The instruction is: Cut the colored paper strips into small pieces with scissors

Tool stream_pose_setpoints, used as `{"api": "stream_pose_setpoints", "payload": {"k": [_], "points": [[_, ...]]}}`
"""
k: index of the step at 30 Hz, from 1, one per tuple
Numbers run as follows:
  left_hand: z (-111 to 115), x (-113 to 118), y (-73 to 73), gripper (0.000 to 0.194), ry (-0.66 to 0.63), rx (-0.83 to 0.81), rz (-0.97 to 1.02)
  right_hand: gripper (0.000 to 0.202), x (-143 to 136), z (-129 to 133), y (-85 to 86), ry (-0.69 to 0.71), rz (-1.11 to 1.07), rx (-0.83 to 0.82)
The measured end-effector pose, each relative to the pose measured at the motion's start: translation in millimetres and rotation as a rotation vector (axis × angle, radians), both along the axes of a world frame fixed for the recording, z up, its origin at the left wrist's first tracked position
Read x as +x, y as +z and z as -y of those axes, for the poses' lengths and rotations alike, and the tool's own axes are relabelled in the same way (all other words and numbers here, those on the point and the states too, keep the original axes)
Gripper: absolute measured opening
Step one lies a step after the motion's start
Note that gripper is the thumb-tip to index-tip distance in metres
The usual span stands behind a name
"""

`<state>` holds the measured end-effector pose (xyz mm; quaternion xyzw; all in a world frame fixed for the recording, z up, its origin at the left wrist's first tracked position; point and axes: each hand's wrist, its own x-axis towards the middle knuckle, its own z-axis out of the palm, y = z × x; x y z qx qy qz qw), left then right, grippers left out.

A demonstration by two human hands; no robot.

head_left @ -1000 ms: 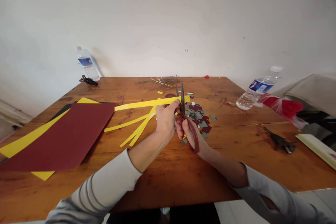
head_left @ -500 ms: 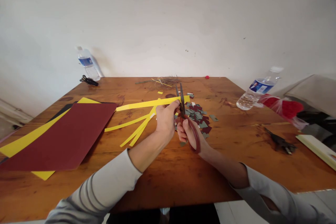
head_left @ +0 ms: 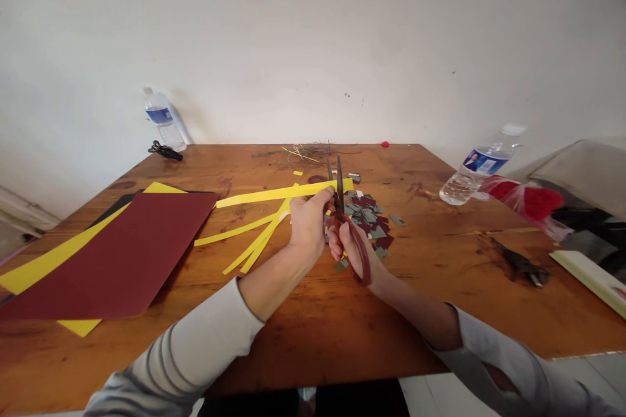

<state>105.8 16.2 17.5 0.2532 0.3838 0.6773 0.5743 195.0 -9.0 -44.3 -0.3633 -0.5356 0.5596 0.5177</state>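
Observation:
My left hand (head_left: 309,218) pinches a long yellow paper strip (head_left: 267,195) near its right end. Fingers closed round the red handles, my right hand (head_left: 353,249) holds scissors (head_left: 339,189) with the blades pointing up and slightly parted around the strip. Several more yellow strips (head_left: 259,249) fan out to the left of and under my left hand. Below and to the right of the blades lies a pile of small grey-green and dark red paper pieces (head_left: 372,216), with some yellow bits among them.
Dark red (head_left: 122,247) and yellow sheets (head_left: 63,249) lie left. Bottles stand at the back left (head_left: 163,120) and right (head_left: 476,169). Dry stems (head_left: 313,151) lie at the back, a black tool (head_left: 523,264) and red bundle (head_left: 528,199) at the right.
A small yellow piece now shows just below my right hand's fingers. The scissor blades have shifted very slightly; both hands stay nearly in place.

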Motion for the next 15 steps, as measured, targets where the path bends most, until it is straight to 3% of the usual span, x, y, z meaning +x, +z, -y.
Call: {"api": "stream_pose_setpoints", "payload": {"k": [7, 15], "points": [[-2.3, 0.1, -2.7, 0.022, 0.025, 0.037, -0.009, 0.077, -0.1, 2.2, 3.9, 0.042, -0.057, -0.112], [-1.2, -0.7, -1.7, 0.022, 0.002, 0.033, 0.001, 0.074, 2.1, 4.0, 5.3, 0.044, -0.050, -0.107]]}}
